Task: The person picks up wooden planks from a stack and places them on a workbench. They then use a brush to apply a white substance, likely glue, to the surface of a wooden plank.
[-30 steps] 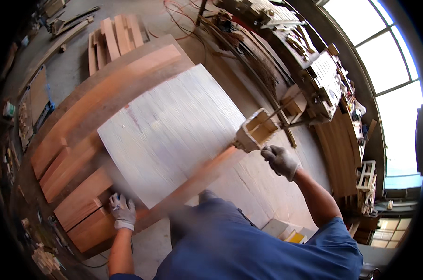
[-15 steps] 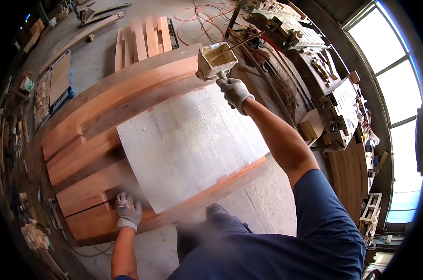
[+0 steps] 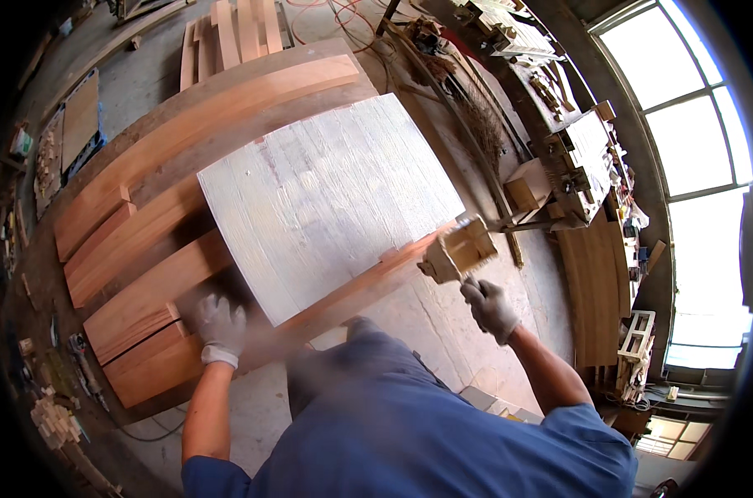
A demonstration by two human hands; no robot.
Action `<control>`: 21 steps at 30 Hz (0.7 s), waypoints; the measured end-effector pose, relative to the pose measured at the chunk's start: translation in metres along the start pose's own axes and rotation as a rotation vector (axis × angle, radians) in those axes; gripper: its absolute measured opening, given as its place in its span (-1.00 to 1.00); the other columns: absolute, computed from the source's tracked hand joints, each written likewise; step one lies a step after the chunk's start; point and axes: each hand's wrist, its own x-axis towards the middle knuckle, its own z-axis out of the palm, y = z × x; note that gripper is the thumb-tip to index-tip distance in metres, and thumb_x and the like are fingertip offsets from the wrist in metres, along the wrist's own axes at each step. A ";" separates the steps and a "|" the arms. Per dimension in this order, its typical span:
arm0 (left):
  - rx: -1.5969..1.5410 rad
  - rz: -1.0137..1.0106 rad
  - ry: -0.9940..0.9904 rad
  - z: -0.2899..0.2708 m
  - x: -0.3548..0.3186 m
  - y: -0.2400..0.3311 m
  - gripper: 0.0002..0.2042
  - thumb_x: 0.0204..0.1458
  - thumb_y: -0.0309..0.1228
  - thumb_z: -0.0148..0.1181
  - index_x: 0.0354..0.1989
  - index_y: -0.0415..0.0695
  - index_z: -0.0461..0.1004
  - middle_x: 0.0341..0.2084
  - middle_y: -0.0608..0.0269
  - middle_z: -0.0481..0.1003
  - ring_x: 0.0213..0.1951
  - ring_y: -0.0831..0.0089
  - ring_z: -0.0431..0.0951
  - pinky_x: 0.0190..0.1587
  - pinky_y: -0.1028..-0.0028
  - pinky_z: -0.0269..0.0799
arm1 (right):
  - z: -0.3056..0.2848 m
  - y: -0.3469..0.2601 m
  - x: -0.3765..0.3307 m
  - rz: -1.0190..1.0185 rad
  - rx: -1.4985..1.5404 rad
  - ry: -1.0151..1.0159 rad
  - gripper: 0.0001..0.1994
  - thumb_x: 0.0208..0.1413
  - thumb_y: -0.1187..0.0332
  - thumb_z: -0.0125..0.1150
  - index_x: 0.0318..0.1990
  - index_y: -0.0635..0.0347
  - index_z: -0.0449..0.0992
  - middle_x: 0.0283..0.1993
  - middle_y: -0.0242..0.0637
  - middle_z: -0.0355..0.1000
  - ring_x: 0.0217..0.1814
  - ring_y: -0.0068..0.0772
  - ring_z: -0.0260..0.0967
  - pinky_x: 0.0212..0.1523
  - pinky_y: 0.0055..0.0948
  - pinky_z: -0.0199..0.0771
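My right hand (image 3: 490, 310), in a light grey glove, is closed round the handle of a square box-shaped scoop (image 3: 459, 251) caked with cream-coloured residue. The scoop is held off the near right edge of a pile of boards coated in wet-looking white glue (image 3: 335, 207). My gloved left hand (image 3: 221, 329) has its fingers spread and is a little blurred. It is beside the near left corner of the coated boards, close to the end of a reddish wooden board (image 3: 148, 357); whether it touches the wood I cannot tell.
More reddish boards (image 3: 202, 120) lie on the large work table, and others (image 3: 231, 37) are stacked beyond it. To the right stand a cluttered bench (image 3: 551, 133) and a leaning wooden panel (image 3: 590, 299). Red hoses (image 3: 335, 12) cross the floor at the back.
My right hand has brought the scoop from the far edge of the coated boards down toward me on the right. My left hand has risen slightly with fingers spread. The view has shifted.
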 end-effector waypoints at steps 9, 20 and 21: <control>0.039 -0.007 -0.053 0.005 -0.003 -0.004 -0.55 0.16 -0.13 0.23 0.05 -0.27 0.58 0.13 -0.17 0.41 0.20 -0.14 0.37 0.21 -0.11 0.34 | 0.021 -0.113 0.045 -0.014 0.072 -0.126 -0.62 0.39 -0.01 0.21 -0.35 0.08 0.45 -0.59 -0.54 0.25 -0.65 -0.71 0.10 -0.66 -0.48 0.09; -0.033 -0.101 -0.085 -0.001 -0.007 0.000 -0.53 0.14 -0.11 0.22 0.09 -0.24 0.56 0.21 -0.21 0.40 0.31 -0.22 0.29 0.36 -0.18 0.20 | 0.084 -0.337 0.260 -0.430 0.279 -0.146 -0.57 0.40 -0.10 0.13 -0.28 0.10 0.46 -0.64 -0.48 0.24 -0.74 -0.54 0.12 -0.71 -0.38 0.14; 0.011 -0.052 0.006 0.004 -0.010 -0.004 -0.54 0.11 -0.14 0.25 0.04 -0.26 0.57 0.14 -0.18 0.42 0.24 -0.18 0.34 0.28 -0.13 0.28 | 0.083 -0.345 0.248 -0.438 0.274 -0.125 -0.56 0.40 -0.10 0.14 -0.29 0.11 0.46 -0.63 -0.48 0.24 -0.73 -0.54 0.13 -0.71 -0.38 0.15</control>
